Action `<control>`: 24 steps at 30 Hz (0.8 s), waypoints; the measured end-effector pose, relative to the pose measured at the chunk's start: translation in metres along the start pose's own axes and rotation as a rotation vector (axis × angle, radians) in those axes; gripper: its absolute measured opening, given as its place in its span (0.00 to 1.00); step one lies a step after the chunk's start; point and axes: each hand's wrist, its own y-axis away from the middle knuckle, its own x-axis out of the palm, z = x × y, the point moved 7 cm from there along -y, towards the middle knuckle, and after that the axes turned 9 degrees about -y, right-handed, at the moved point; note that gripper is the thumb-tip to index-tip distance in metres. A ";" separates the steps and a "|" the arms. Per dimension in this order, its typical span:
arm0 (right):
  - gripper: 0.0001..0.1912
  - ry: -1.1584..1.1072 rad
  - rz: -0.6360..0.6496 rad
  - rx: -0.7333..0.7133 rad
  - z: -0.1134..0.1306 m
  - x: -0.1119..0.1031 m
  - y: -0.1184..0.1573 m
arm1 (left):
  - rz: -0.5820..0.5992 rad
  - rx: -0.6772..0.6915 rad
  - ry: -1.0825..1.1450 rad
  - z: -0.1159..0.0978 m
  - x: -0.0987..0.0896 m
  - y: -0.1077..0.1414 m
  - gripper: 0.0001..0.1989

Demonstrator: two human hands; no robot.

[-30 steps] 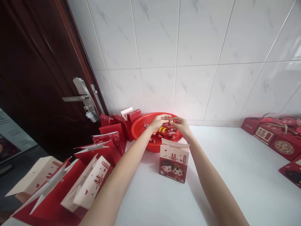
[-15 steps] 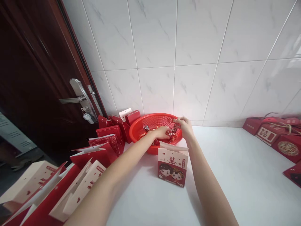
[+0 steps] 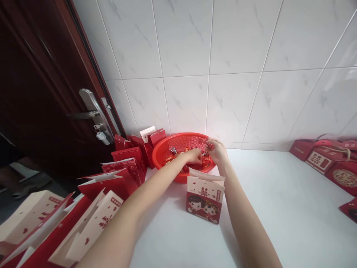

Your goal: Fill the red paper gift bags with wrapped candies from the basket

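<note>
So: both hands at a red basket (image 3: 182,140) of wrapped sweets (image 3: 173,150)

The round mesh basket sits on a white table (image 3: 281,212), close against a white marble-look tile wall (image 3: 237,74), and the sweets lie heaped in its bottom, mostly in red wrappers, one in silver and red. The left hand (image 3: 193,157) reaches in over the near rim, its fingers (image 3: 198,158) curled down among the sweets; whether they pinch anything, I cannot tell. The right hand (image 3: 219,153) sits at the far right edge of the basket, its fingers (image 3: 212,143) pressed together, pinching a red-wrapped sweet (image 3: 208,142) just above the rim.

Just in front of the basket stands an open paper bag (image 3: 204,199), cream at the top, with a red panel showing a cartoon couple under a double-happiness sign. More red-and-cream paper bags (image 3: 111,182) stand along the table's left side, beside a dark wooden door (image 3: 36,93) with a steel handle (image 3: 90,111). Red gift boxes (image 3: 334,167) with twine sit well apart to the right.
</note>
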 end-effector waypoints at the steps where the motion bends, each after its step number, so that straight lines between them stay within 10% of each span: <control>1: 0.10 -0.014 -0.021 0.003 0.000 -0.002 -0.001 | -0.025 -0.002 0.012 0.001 -0.006 0.000 0.05; 10: 0.16 -0.124 -0.189 0.037 0.000 -0.010 0.003 | -0.450 0.094 0.447 0.001 -0.060 0.012 0.13; 19: 0.12 -0.183 -0.161 0.060 -0.001 -0.004 0.006 | -0.470 0.176 0.725 -0.005 -0.057 0.012 0.15; 24: 0.11 -0.169 -0.164 0.065 -0.001 -0.003 0.008 | -0.486 0.229 0.634 -0.009 -0.055 0.011 0.32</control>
